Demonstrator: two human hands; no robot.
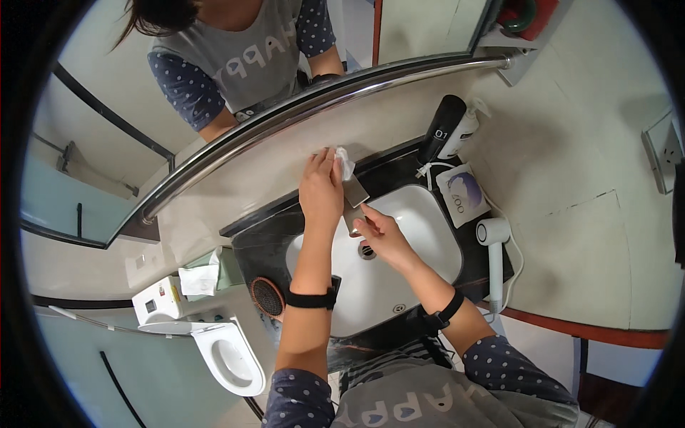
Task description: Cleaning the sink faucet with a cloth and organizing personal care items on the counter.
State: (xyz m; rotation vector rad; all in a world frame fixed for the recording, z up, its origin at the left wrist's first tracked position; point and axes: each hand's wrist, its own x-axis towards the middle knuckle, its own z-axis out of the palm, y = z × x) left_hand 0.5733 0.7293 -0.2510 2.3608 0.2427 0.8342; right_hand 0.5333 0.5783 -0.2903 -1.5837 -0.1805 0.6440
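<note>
A white crumpled tissue or cloth [345,164] pokes out beside the fingers of my left hand [322,184], which is closed on it at the back ledge behind the basin. Right beside it stands the metal faucet [356,192], a squared piece on top and a spout over the basin. My right hand [385,237] has its thumb and forefinger around the side of the spout; its other fingers are partly hidden. Below both hands lies the white sink basin [435,278] with a round drain [367,250], set in a black counter [253,246].
Right of the basin are a black bottle [442,128], a white pump bottle [462,134], a box [462,194] and a white hair dryer [494,257] with cord. A hairbrush [267,296] lies left. A chrome rail [321,95] crosses below the mirror. A toilet [230,360] stands lower left.
</note>
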